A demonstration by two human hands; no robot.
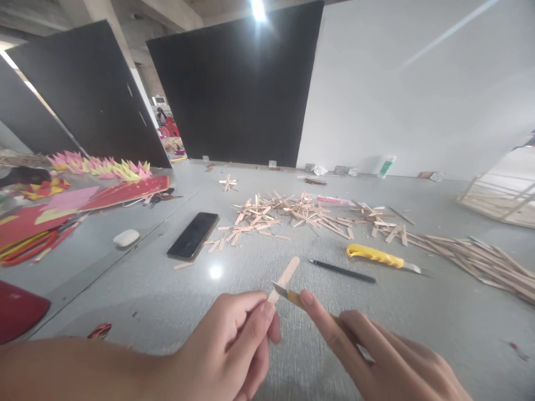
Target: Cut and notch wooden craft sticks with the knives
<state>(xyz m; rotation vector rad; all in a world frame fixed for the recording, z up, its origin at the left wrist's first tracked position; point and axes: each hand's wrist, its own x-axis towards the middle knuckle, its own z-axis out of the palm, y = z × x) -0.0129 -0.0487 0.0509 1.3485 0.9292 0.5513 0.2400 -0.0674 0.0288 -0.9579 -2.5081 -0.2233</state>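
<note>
Between the thumb and fingers of my left hand is a wooden craft stick, its rounded end pointing away from me. My right hand is closed around a yellow-handled craft knife, with the index finger stretched along the handle. The knife's blade lies across the stick just beyond my left fingertips; whether it has cut in, I cannot tell. Past my hands lies a black pen-like rod. A second yellow knife rests to the right with its blade showing. Behind them is a loose heap of cut stick pieces.
A phone and a white case lie to the left. Coloured paper and scissors-like orange handles are farther left. Long wooden strips spread at the right. Upright black and white boards border the back.
</note>
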